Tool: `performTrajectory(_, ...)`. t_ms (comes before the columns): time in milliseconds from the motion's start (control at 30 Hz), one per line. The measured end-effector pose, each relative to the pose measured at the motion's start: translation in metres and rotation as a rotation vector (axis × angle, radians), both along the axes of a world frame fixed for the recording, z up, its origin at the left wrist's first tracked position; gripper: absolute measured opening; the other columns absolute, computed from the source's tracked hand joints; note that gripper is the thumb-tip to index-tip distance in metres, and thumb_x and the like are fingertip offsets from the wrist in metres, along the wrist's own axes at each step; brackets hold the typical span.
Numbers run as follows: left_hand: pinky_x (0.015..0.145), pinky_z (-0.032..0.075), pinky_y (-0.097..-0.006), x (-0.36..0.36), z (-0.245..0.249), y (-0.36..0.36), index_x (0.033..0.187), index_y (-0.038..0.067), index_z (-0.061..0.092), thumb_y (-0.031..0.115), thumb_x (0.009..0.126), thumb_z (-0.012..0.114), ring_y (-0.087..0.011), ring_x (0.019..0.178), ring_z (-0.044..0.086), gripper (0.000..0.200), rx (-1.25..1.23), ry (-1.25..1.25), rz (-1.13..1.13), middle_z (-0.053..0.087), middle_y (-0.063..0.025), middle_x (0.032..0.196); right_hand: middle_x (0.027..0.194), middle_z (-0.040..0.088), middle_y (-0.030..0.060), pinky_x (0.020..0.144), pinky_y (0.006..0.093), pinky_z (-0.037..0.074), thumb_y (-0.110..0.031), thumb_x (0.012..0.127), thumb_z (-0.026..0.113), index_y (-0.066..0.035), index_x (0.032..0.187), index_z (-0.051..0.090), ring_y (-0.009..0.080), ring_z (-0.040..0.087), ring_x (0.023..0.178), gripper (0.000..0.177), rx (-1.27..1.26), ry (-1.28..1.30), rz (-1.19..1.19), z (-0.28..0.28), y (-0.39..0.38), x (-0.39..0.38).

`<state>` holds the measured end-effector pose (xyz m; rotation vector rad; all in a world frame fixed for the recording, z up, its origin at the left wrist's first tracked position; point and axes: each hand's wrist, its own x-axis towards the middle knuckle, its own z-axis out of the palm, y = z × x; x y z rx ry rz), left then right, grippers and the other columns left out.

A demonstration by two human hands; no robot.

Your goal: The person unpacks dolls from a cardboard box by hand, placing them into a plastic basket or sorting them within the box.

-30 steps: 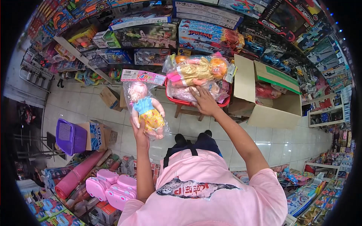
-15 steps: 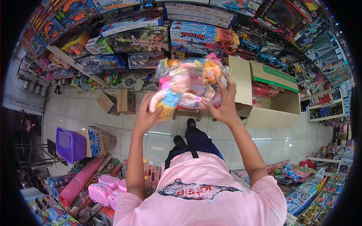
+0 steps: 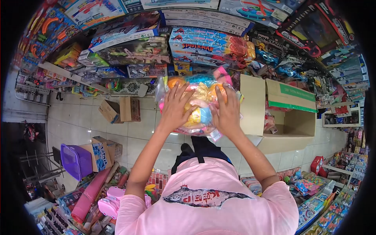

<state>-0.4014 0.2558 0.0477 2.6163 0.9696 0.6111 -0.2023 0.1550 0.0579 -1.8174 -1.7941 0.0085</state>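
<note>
A pile of dolls and toys in clear plastic wrapping (image 3: pixel 201 89) is in front of me, in the middle of the view. On top lies a doll in blue and yellow clothes (image 3: pixel 200 116), between my hands. My left hand (image 3: pixel 177 107) rests on the left side of the pile, fingers spread. Against the right side, my right hand (image 3: pixel 227 111) presses with its fingers stretched out over an orange toy (image 3: pixel 216 94). What supports the pile is mostly hidden beneath it.
A large open cardboard box (image 3: pixel 290 125) stands at the right, with wrapped toys inside. Small cartons (image 3: pixel 130 109) and a purple basket (image 3: pixel 76 160) are on the tiled floor at left. Shelves of boxed toys, including a Spiderman box (image 3: pixel 211 47), run along the back.
The doll, held up by my left hand before, now lies on the pile. My left hand has moved right and up onto the toys; my right hand has come down and inward.
</note>
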Motion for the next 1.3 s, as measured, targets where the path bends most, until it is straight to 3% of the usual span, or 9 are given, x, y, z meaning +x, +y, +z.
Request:
performTrajectory(100, 0.112, 0.028, -0.0511, 0.005, -0.021, 0.003, 0.136, 0.012, 0.052, 0.034, 0.087, 0.063, -0.0387, 0.139, 0.034, 0.055, -0.055, 0.008, 0.027, 0.046, -0.0122, 0.145, 0.154, 0.024, 0.0285, 0.114, 0.0572, 0.02, -0.036, 0.095, 0.052, -0.005, 0.147, 0.038, 0.0486, 0.018, 0.143, 0.062, -0.117, 0.01, -0.076, -0.024, 0.013, -0.015)
performTrajectory(333, 0.106, 0.034, -0.0462, 0.004, -0.046, 0.001, 0.126, 0.007, 0.061, 0.033, 0.083, 0.065, -0.0363, 0.13, 0.047, 0.051, -0.065, -0.075, 0.038, 0.057, -0.0114, 0.137, 0.153, 0.032, 0.0218, 0.115, 0.055, 0.013, -0.042, 0.094, 0.049, -0.008, 0.146, 0.042, 0.0443, 0.019, 0.145, 0.063, -0.238, -0.004, -0.093, -0.065, 0.016, -0.017)
performTrajectory(667, 0.103, 0.034, -0.0437, 0.002, -0.075, -0.01, 0.117, 0.009, 0.067, 0.036, 0.079, 0.066, -0.034, 0.128, 0.049, 0.046, 0.017, -0.179, 0.031, 0.061, -0.0105, 0.132, 0.147, 0.045, 0.0143, 0.114, 0.0477, 0.013, -0.048, 0.093, 0.033, -0.01, 0.138, 0.054, 0.0375, 0.029, 0.143, 0.063, 0.07, 0.015, -0.082, -0.124, 0.007, -0.009)
performTrajectory(800, 0.105, 0.032, -0.0461, -0.001, -0.068, -0.014, 0.12, 0.008, 0.065, 0.037, 0.081, 0.066, -0.035, 0.133, 0.044, 0.048, 0.033, -0.199, 0.024, 0.058, -0.0114, 0.134, 0.147, 0.045, 0.0141, 0.114, 0.0478, 0.014, -0.045, 0.093, 0.037, -0.01, 0.14, 0.052, 0.0377, 0.029, 0.143, 0.06, 0.083, -0.005, -0.077, -0.108, 0.004, -0.013)
performTrajectory(933, 0.109, 0.027, -0.0493, -0.017, -0.051, -0.039, 0.124, 0.008, 0.058, 0.039, 0.083, 0.068, -0.0359, 0.138, 0.036, 0.052, -0.042, -0.096, 0.095, 0.049, -0.0122, 0.14, 0.156, 0.029, 0.0161, 0.112, 0.05, 0.02, -0.031, 0.094, 0.05, -0.007, 0.142, 0.048, 0.0386, 0.019, 0.146, 0.054, -0.009, 0.045, -0.142, -0.07, -0.01, -0.026)
performTrajectory(1000, 0.109, 0.024, -0.0494, -0.036, -0.062, -0.057, 0.125, 0.006, 0.054, 0.038, 0.086, 0.066, -0.0354, 0.135, 0.037, 0.052, 0.09, -0.213, 0.377, 0.048, -0.0143, 0.137, 0.153, 0.03, 0.0183, 0.109, 0.0512, 0.024, -0.02, 0.091, 0.057, -0.006, 0.14, 0.049, 0.0394, 0.025, 0.141, 0.052, 0.024, 0.06, -0.245, -0.062, -0.038, -0.04)
performTrajectory(1133, 0.105, 0.024, -0.0536, -0.099, -0.147, -0.104, 0.125, 0.002, 0.048, 0.029, 0.091, 0.06, -0.0363, 0.125, 0.038, 0.045, 0.022, -0.458, 0.693, 0.047, -0.0203, 0.125, 0.118, 0.051, 0.0168, 0.097, 0.0502, 0.035, -0.014, 0.086, 0.06, -0.007, 0.121, 0.059, 0.0361, 0.045, 0.11, 0.036, 0.194, 0.239, -0.238, -0.101, -0.122, -0.052)
performTrajectory(1200, 0.101, 0.027, -0.0567, -0.132, -0.191, -0.139, 0.121, -0.001, 0.049, 0.029, 0.093, 0.058, -0.0393, 0.122, 0.041, 0.042, -0.189, -0.324, 0.785, 0.047, -0.0223, 0.121, 0.111, 0.055, 0.0147, 0.091, 0.0477, 0.039, -0.012, 0.084, 0.061, -0.007, 0.112, 0.062, 0.0348, 0.048, 0.106, 0.029, -0.044, 0.187, -0.2, -0.14, -0.177, -0.05)
performTrajectory(1300, 0.102, 0.033, -0.0588, -0.197, -0.291, -0.205, 0.119, -0.005, 0.051, 0.035, 0.094, 0.057, -0.0472, 0.128, 0.039, 0.048, -0.615, 0.007, 0.621, 0.045, -0.0277, 0.131, 0.111, 0.056, 0.0162, 0.092, 0.0484, 0.041, -0.014, 0.084, 0.062, -0.007, 0.113, 0.063, 0.036, 0.049, 0.108, 0.03, -0.441, 0.162, -0.238, -0.208, -0.272, -0.033)
